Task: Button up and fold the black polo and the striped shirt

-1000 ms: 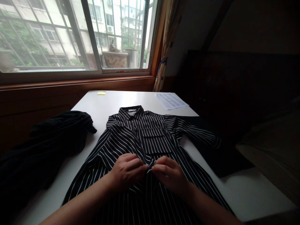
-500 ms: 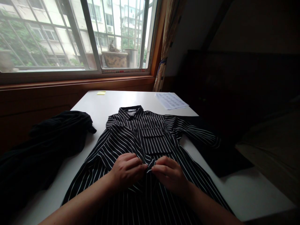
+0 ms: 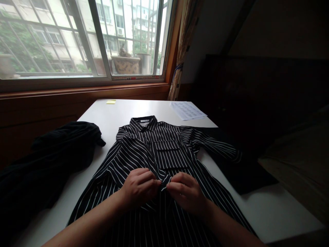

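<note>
A black shirt with white stripes (image 3: 171, 157) lies front up, its collar toward the window and one sleeve spread to the right. The other sleeve is folded across the chest, its cuff end at the middle. My left hand (image 3: 141, 185) pinches the striped cloth there with closed fingers. Close beside it, my right hand (image 3: 186, 190) grips the same bit of cloth between thumb and fingers. A small fold of fabric shows between the fingertips; any button in it is hidden.
The shirt rests on a white table (image 3: 144, 107). Dark bunched clothing (image 3: 64, 147) is at the left; dark cloth (image 3: 239, 175) hangs over the right edge. Printed papers (image 3: 187, 110) and a yellow sticky note (image 3: 111, 102) lie at the far end, below a barred window (image 3: 102, 41).
Both hands stay in nearly the same place on the shirt. The bit of cloth between the fingertips has shifted very slightly.
</note>
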`<action>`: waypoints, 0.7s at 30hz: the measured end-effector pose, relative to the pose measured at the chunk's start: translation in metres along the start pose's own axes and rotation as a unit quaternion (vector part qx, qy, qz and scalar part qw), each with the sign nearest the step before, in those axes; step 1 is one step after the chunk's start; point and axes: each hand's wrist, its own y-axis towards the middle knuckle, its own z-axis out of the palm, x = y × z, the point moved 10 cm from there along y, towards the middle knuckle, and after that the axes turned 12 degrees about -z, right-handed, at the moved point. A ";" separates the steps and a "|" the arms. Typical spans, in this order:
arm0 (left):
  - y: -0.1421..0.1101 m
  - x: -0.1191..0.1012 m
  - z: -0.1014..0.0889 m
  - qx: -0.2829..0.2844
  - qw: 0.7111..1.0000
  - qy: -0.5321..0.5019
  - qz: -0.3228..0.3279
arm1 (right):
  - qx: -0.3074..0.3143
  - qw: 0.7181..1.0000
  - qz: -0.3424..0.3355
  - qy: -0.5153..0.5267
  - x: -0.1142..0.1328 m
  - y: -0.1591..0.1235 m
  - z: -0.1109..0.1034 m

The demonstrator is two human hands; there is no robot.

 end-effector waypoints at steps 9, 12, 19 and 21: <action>-0.001 0.000 0.002 -0.006 1.000 0.000 -0.007 | 0.010 1.000 -0.015 -0.011 0.002 0.000 0.002; -0.001 -0.001 0.003 -0.006 1.000 0.001 -0.005 | 0.014 1.000 -0.017 -0.008 0.002 0.000 0.003; -0.001 0.004 -0.001 -0.025 0.999 0.005 -0.028 | -0.009 1.000 0.015 0.023 -0.003 -0.003 -0.002; 0.000 0.005 -0.004 -0.038 0.999 0.001 -0.034 | -0.025 0.997 0.055 0.046 -0.011 -0.006 -0.005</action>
